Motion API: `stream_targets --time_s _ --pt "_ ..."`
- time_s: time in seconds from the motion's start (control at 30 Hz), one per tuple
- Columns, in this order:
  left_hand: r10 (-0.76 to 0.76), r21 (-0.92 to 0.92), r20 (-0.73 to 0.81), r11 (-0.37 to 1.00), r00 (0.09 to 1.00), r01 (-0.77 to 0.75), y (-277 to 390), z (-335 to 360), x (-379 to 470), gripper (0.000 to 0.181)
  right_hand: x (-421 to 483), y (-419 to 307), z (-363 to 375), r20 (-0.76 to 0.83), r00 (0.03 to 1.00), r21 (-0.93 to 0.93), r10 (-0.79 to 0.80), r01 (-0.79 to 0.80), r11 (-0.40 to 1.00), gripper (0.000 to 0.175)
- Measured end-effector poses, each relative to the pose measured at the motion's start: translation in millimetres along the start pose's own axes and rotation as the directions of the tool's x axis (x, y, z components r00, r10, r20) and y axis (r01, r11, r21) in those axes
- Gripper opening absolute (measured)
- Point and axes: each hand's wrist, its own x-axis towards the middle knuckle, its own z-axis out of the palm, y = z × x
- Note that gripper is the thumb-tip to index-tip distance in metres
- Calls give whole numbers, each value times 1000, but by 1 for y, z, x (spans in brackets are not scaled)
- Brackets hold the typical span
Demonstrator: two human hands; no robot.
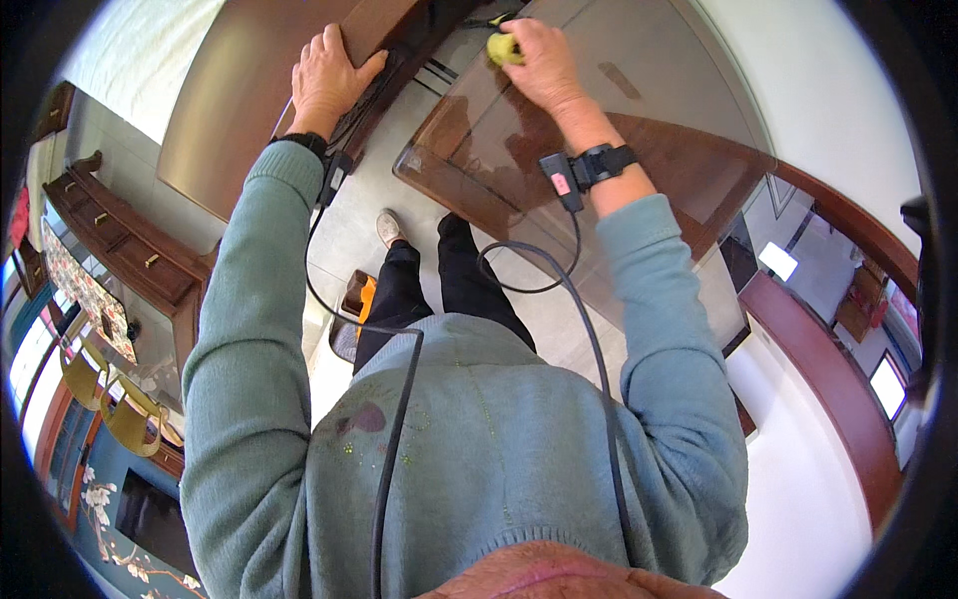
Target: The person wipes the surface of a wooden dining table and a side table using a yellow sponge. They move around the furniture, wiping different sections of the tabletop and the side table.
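Observation:
My left hand point(326, 81) rests with spread fingers on the edge of a dark wooden furniture piece point(374, 30) at the top. Dark cables point(358, 112) lie bunched beneath its thumb. My right hand point(542, 66) grips a crumpled yellow-green cloth point(505, 49) over the near-left part of a glass-topped wooden table point(479, 176). What lies under the cloth is hidden by it. Both wrists wear black straps with small black devices on cables.
A floor gap point(374, 157) separates the two furniture pieces. A brown wooden panel point(217, 112) stands left of my left arm. Behind it is a wooden drawer cabinet point(123, 232). By my legs sits a container with an orange item point(367, 296). A white wall point(846, 97) rises at right.

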Motion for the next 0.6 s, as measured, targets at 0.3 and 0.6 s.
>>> stream_targets --time_s 0.3,0.6 --pt "138 -167 -60 975 989 -146 -22 10 -5 82 -95 -110 17 216 973 149 -85 53 987 50" --pt "-205 -807 294 471 934 357 -196 -17 -153 62 -302 -83 -61 -23 894 -19 447 -447 894 52"
